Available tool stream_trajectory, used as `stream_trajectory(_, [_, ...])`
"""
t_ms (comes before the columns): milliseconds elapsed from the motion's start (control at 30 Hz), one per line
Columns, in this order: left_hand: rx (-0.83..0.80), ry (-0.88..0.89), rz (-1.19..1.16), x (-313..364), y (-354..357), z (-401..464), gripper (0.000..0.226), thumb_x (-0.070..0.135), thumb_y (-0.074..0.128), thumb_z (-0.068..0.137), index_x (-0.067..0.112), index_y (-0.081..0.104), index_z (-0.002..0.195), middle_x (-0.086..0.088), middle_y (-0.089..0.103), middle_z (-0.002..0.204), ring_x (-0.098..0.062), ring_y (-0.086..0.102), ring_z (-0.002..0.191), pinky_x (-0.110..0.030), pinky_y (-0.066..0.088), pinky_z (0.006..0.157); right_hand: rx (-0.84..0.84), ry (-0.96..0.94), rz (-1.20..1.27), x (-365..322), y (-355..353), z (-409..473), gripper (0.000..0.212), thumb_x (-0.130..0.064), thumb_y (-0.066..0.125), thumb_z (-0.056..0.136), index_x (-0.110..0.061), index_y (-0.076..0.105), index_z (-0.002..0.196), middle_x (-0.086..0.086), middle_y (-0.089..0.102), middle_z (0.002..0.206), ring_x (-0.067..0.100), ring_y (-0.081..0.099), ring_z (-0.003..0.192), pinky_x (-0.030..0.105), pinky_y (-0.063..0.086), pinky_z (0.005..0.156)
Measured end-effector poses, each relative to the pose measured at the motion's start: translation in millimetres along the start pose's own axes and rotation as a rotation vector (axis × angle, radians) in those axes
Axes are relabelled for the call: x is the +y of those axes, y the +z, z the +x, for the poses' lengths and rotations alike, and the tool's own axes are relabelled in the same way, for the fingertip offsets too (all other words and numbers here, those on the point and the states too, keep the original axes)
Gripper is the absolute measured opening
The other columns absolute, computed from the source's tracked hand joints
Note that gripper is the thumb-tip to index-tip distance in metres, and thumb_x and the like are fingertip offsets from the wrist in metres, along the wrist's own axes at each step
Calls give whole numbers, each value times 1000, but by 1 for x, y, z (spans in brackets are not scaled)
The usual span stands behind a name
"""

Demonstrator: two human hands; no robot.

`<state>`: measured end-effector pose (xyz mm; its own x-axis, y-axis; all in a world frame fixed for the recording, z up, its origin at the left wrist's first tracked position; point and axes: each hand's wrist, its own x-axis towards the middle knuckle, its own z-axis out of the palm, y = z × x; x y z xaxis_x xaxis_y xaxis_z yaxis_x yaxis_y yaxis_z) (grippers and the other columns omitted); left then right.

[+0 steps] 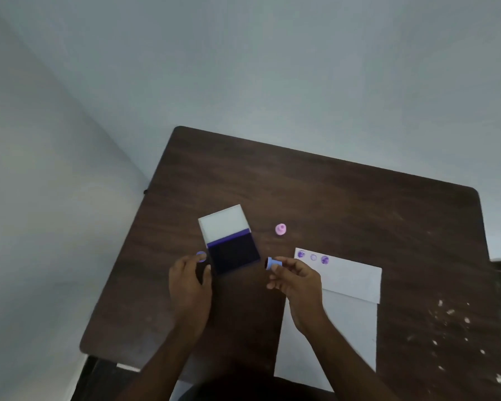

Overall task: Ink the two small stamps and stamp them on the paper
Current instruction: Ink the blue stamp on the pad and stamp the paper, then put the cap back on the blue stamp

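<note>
My right hand (pixel 297 280) pinches a small blue stamp (pixel 271 262), held sideways just right of the open ink pad (pixel 233 254). The pad's dark purple surface faces up and its white lid (pixel 222 224) is folded back behind it. My left hand (pixel 188 280) rests at the pad's left edge, thumb touching its corner. A small purple round cap (pixel 201 256) lies by my left fingertips. A pink stamp (pixel 280 229) stands alone on the table behind the pad. The white paper (pixel 350 285) lies to the right, with three purple prints along its top left edge.
The dark brown wooden table (pixel 344 204) fills the view, with pale grey walls behind it. White flecks (pixel 449 328) are scattered on the table's right side. The table's left edge runs close to my left forearm.
</note>
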<state>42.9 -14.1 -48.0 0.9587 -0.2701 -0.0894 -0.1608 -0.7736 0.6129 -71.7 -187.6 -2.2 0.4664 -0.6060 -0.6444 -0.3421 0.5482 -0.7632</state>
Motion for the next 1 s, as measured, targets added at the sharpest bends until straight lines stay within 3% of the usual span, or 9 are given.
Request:
stream_trajectory(233, [-61, -86, -10, -26, -3, 17, 44, 21, 66, 85, 17, 54, 128, -4, 56, 128, -19, 48, 119, -33, 39, 99, -136, 132, 159, 0, 31, -8, 16, -4, 64, 86, -5, 73, 99, 18, 74, 88, 26, 67, 74, 31, 59, 63])
stream_trajectory(433, [-92, -36, 24, -32, 5, 29, 51, 29, 66, 86, 15, 52, 133, -5, 57, 128, -20, 49, 117, -33, 42, 97, -154, 216, 252, 0, 45, -12, 23, -7, 62, 87, 2, 69, 107, 21, 70, 92, 25, 65, 76, 34, 58, 70])
stream_trajectory(600, [-86, 16, -34, -35, 5, 33, 38, 25, 67, 86, 15, 61, 122, -6, 59, 119, -17, 51, 108, -31, 44, 93, -156, 263, 330, -1, 55, -18, 23, -11, 66, 83, 0, 71, 103, 18, 71, 92, 26, 66, 84, 35, 56, 75])
stream_trajectory(767, [-56, -96, -251, -27, -7, 30, 31, 26, 67, 86, 14, 65, 115, -3, 68, 110, -16, 62, 101, -28, 49, 89, -148, 306, 392, -3, 64, -21, 20, -11, 67, 81, -1, 72, 98, 18, 72, 90, 27, 67, 84, 36, 55, 76])
stream_trajectory(1000, [-129, -374, -625, -9, -34, 21, 27, 22, 69, 85, 20, 66, 112, 13, 68, 96, 0, 64, 88, -21, 55, 80, -120, 348, 449, -2, 71, -21, 20, -8, 65, 83, 1, 69, 100, 18, 72, 87, 25, 69, 77, 34, 57, 69])
